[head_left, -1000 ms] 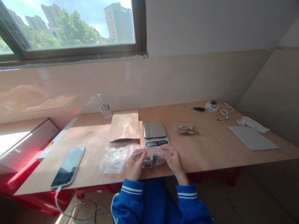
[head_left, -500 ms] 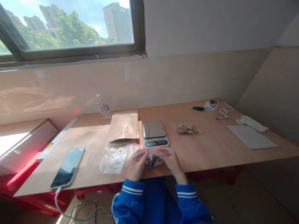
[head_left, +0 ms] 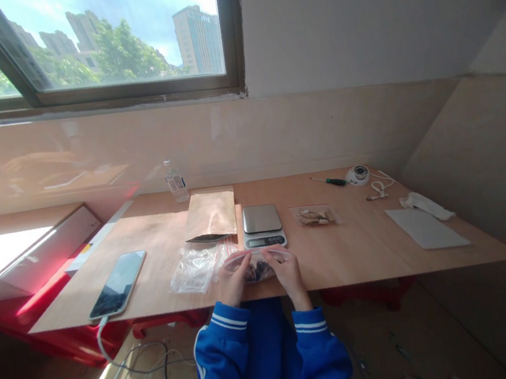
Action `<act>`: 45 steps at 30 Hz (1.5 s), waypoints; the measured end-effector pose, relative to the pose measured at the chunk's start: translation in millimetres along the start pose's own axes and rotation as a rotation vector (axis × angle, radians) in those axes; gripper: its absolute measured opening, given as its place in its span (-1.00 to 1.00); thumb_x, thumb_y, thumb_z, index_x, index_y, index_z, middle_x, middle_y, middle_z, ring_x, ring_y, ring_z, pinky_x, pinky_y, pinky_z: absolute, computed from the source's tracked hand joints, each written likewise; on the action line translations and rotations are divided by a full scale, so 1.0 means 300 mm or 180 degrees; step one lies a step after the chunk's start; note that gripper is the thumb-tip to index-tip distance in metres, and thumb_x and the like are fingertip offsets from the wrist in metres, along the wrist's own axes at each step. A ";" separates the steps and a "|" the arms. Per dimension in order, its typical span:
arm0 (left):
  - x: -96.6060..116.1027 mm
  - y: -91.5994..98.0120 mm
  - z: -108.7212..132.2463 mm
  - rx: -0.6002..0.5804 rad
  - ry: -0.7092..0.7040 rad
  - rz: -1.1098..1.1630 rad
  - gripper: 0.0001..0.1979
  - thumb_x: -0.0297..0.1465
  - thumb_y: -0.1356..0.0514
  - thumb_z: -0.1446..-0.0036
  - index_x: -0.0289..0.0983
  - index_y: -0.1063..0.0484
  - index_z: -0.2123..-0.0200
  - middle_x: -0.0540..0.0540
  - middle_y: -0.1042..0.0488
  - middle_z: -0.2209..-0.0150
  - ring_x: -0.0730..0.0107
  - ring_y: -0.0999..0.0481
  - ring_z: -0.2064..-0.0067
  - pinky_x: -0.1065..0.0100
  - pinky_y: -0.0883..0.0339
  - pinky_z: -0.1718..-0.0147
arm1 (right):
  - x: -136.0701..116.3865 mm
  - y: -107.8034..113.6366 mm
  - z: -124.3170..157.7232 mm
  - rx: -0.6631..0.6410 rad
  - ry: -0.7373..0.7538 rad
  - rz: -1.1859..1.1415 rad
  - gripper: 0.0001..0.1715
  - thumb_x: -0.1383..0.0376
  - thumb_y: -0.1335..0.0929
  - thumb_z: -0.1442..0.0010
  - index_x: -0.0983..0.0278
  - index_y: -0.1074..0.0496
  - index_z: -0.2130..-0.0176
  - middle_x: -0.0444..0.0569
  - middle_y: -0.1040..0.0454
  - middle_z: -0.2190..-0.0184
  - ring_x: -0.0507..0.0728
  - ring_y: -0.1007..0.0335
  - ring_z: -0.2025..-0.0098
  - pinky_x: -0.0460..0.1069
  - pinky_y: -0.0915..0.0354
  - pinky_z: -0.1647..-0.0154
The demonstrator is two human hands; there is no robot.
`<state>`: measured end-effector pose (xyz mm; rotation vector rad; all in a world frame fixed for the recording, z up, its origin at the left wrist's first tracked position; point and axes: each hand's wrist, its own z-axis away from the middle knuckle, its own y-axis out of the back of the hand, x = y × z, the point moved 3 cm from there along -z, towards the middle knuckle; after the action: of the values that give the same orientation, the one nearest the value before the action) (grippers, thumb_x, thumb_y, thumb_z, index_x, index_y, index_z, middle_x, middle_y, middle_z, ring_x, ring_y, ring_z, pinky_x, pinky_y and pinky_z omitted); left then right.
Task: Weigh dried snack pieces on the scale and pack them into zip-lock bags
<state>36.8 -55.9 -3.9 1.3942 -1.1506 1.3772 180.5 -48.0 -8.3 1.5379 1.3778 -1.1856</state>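
A clear zip-lock bag [head_left: 260, 270] with dark and brownish dried pieces inside is held between both hands at the table's front edge. My left hand [head_left: 233, 280] pinches its upper rim on the left. On the right side, my right hand [head_left: 288, 270] grips the same rim between thumb and fingers. Just beyond the bag stands a digital kitchen scale [head_left: 261, 220], its metal plate bare. Loose clear plastic bags [head_left: 193, 269] lie beside my left hand. A second zip-lock bag [head_left: 316, 215] of tan pieces rests right of the scale.
Behind the loose bags lies a brown kraft pouch [head_left: 211, 215], near a clear bottle [head_left: 176, 182]. A cabled phone [head_left: 119, 283] is at left. Toward the right are a screwdriver [head_left: 333, 182], a white dome camera [head_left: 357, 175], a white sheet [head_left: 426, 229] and a white cloth [head_left: 427, 206].
Both hands keep their hold on the bag's rim, with the fingers shifted only slightly. The view has moved a little, and the scale's display now looks dimmer.
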 end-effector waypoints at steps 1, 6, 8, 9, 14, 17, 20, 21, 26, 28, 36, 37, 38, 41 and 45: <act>0.005 0.000 0.001 0.0021 -0.0018 -0.0009 -0.68 -0.17 -0.30 0.11 -0.32 -0.54 0.40 -0.08 -0.54 0.48 0.35 -0.52 0.41 0.38 -0.41 0.39 | 0.000 0.000 -0.001 0.0013 -0.0005 -0.0005 -0.76 0.15 -0.39 -0.08 0.30 -0.49 0.39 -0.06 -0.53 0.44 0.10 -0.47 0.36 -0.03 -0.38 0.30; -0.008 -0.002 -0.001 -0.0191 -0.0090 0.0000 -0.68 -0.16 -0.28 0.07 -0.31 -0.55 0.36 -0.08 -0.55 0.44 0.32 -0.51 0.34 0.35 -0.40 0.31 | -0.007 -0.003 -0.001 -0.0149 -0.0110 -0.0163 -0.74 0.13 -0.40 -0.05 0.29 -0.52 0.36 -0.03 -0.57 0.39 0.14 -0.49 0.30 0.02 -0.40 0.23; -0.018 -0.005 0.000 -0.0341 -0.0119 0.0007 -0.67 -0.16 -0.27 0.06 -0.30 -0.55 0.32 -0.09 -0.56 0.40 0.32 -0.51 0.32 0.36 -0.39 0.31 | -0.011 -0.010 0.002 -0.0299 -0.0175 -0.0237 -0.72 0.12 -0.41 -0.03 0.29 -0.53 0.34 -0.02 -0.58 0.38 0.15 -0.50 0.30 0.03 -0.42 0.23; -0.020 -0.005 0.001 -0.0373 -0.0145 0.0011 -0.67 -0.17 -0.27 0.05 -0.30 -0.55 0.31 -0.09 -0.56 0.38 0.32 -0.50 0.32 0.36 -0.38 0.31 | -0.013 -0.013 0.004 -0.0347 -0.0201 -0.0262 -0.71 0.11 -0.41 -0.03 0.29 -0.53 0.34 -0.02 -0.58 0.38 0.15 -0.50 0.31 0.03 -0.42 0.25; -0.019 -0.010 0.007 -0.0341 -0.0176 0.0002 -0.68 -0.18 -0.28 0.05 -0.31 -0.54 0.30 -0.08 -0.54 0.41 0.37 -0.49 0.36 0.40 -0.36 0.37 | -0.010 -0.029 0.011 -0.0307 -0.0316 -0.0335 -0.71 0.10 -0.42 -0.02 0.29 -0.52 0.36 -0.03 -0.57 0.41 0.14 -0.50 0.35 -0.02 -0.42 0.35; -0.018 -0.015 0.008 -0.0280 -0.0227 0.0032 -0.69 -0.19 -0.28 0.04 -0.31 -0.53 0.30 -0.07 -0.53 0.45 0.39 -0.48 0.39 0.42 -0.36 0.39 | -0.005 -0.036 0.012 -0.0254 -0.0339 -0.0354 -0.73 0.12 -0.42 -0.02 0.29 -0.51 0.37 -0.05 -0.56 0.43 0.12 -0.49 0.38 -0.04 -0.41 0.38; -0.019 -0.021 0.011 -0.0124 -0.0266 0.0050 -0.70 -0.19 -0.28 0.05 -0.32 -0.52 0.35 -0.05 -0.51 0.49 0.41 -0.47 0.42 0.42 -0.35 0.42 | -0.007 -0.043 0.012 -0.0173 -0.0209 -0.0338 -0.77 0.15 -0.41 -0.03 0.29 -0.50 0.38 -0.06 -0.55 0.44 0.11 -0.48 0.37 -0.03 -0.40 0.33; -0.019 -0.023 0.012 -0.0043 -0.0284 0.0050 -0.70 -0.19 -0.29 0.06 -0.32 -0.52 0.36 -0.05 -0.50 0.50 0.41 -0.46 0.43 0.42 -0.35 0.43 | -0.007 -0.046 0.011 -0.0134 -0.0159 -0.0323 -0.78 0.16 -0.41 -0.04 0.29 -0.50 0.38 -0.06 -0.55 0.44 0.11 -0.48 0.36 -0.03 -0.40 0.31; -0.014 -0.026 0.017 0.0238 -0.0319 -0.0065 -0.70 -0.18 -0.29 0.07 -0.33 -0.52 0.39 0.00 -0.46 0.56 0.45 -0.43 0.49 0.44 -0.32 0.46 | 0.000 -0.061 0.013 0.0017 0.0013 -0.0192 -0.78 0.17 -0.39 -0.07 0.29 -0.49 0.38 -0.05 -0.54 0.44 0.10 -0.47 0.39 -0.03 -0.40 0.33; -0.014 -0.021 0.016 0.0284 -0.0282 -0.0105 -0.70 -0.18 -0.29 0.08 -0.33 -0.52 0.44 0.02 -0.43 0.61 0.48 -0.41 0.53 0.46 -0.30 0.50 | 0.004 -0.067 0.014 0.0025 0.0034 -0.0171 -0.77 0.16 -0.39 -0.07 0.29 -0.50 0.37 -0.05 -0.54 0.44 0.10 -0.47 0.39 -0.03 -0.40 0.32; -0.026 -0.004 0.003 0.0061 -0.0102 0.0004 -0.67 -0.16 -0.29 0.08 -0.34 -0.54 0.41 -0.03 -0.46 0.56 0.46 -0.42 0.49 0.44 -0.33 0.46 | -0.001 -0.047 0.005 -0.0045 -0.0062 -0.0238 -0.76 0.18 -0.38 -0.08 0.31 -0.50 0.32 -0.02 -0.56 0.37 0.12 -0.49 0.29 -0.01 -0.40 0.24; -0.026 -0.004 0.002 0.0056 -0.0088 0.0002 -0.66 -0.15 -0.29 0.08 -0.34 -0.55 0.39 -0.03 -0.47 0.55 0.46 -0.42 0.48 0.44 -0.33 0.45 | -0.003 -0.043 0.004 -0.0047 -0.0085 -0.0238 -0.76 0.18 -0.39 -0.08 0.32 -0.49 0.32 -0.02 -0.56 0.37 0.12 -0.49 0.30 -0.01 -0.40 0.25; -0.026 -0.003 0.002 0.0070 -0.0091 -0.0005 -0.66 -0.16 -0.29 0.08 -0.34 -0.55 0.38 -0.03 -0.47 0.55 0.46 -0.43 0.48 0.44 -0.33 0.45 | -0.004 -0.040 0.004 -0.0051 -0.0111 -0.0232 -0.76 0.18 -0.39 -0.07 0.32 -0.49 0.33 -0.02 -0.56 0.38 0.12 -0.50 0.31 -0.02 -0.41 0.27; -0.016 -0.008 0.005 0.0091 -0.0182 -0.0014 -0.67 -0.17 -0.29 0.07 -0.33 -0.54 0.35 -0.03 -0.48 0.54 0.46 -0.43 0.47 0.45 -0.32 0.44 | -0.006 -0.036 0.007 -0.0029 -0.0191 -0.0203 -0.75 0.17 -0.42 -0.03 0.32 -0.49 0.35 -0.04 -0.56 0.43 0.11 -0.49 0.37 -0.03 -0.40 0.34; -0.005 -0.021 0.013 0.0103 -0.0313 0.0049 -0.69 -0.18 -0.29 0.06 -0.33 -0.53 0.36 -0.03 -0.49 0.53 0.47 -0.44 0.48 0.46 -0.32 0.45 | -0.004 -0.039 0.015 0.0077 -0.0220 -0.0210 -0.74 0.15 -0.43 -0.01 0.31 -0.47 0.39 -0.07 -0.54 0.48 0.09 -0.48 0.43 -0.05 -0.39 0.39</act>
<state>43.8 -58.2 -5.4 1.4932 -1.2096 1.3561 168.2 -51.0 -7.9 1.4641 1.3825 -1.2880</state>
